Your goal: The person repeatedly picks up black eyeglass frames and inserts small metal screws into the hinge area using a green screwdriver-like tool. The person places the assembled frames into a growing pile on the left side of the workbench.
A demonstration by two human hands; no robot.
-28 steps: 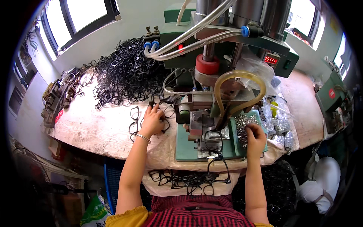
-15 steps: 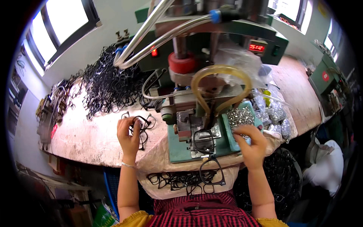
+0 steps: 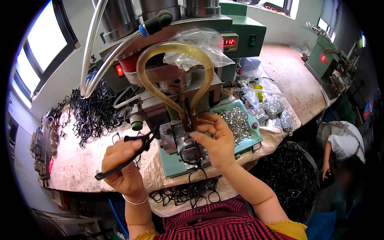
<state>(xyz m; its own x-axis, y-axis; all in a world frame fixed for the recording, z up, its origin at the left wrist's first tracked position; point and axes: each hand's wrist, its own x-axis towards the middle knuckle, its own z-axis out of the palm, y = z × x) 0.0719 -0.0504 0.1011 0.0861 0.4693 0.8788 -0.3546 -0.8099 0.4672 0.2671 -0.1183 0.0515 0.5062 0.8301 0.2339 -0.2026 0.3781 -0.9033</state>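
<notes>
I see my left hand [image 3: 125, 166] in the lower left of the frame, its fingers [image 3: 132, 145] closed around a black eyeglass frame [image 3: 127, 154]. The frame's long axis runs on a slant, from its loose end at the lower left up to the right, where its tip points at the small fixture [image 3: 178, 138] in the centre of the green machine [image 3: 208, 48]. The frame lies just left of that fixture, near but not touching it.

My right hand [image 3: 216, 142] is the nearer one: it sits right at the fixture, in the middle of the frame, fingers [image 3: 200, 137] pinched together at the spot under the amber hose loop [image 3: 176, 76]. Whether they grip a small metal part I cannot tell; anything between them is too small to see. Another dark frame [image 3: 191, 154] seems to rest on the fixture under that hand.

Just right of the hand lies a teal tray [image 3: 256, 136] of small silvery parts [image 3: 236, 122]. At the upper left of the worktop [image 3: 76, 168] is a heap of black frames [image 3: 94, 114]; more frames [image 3: 188, 194] lie at the lower edge by my lap. Another person [image 3: 342, 144] is at the right.
</notes>
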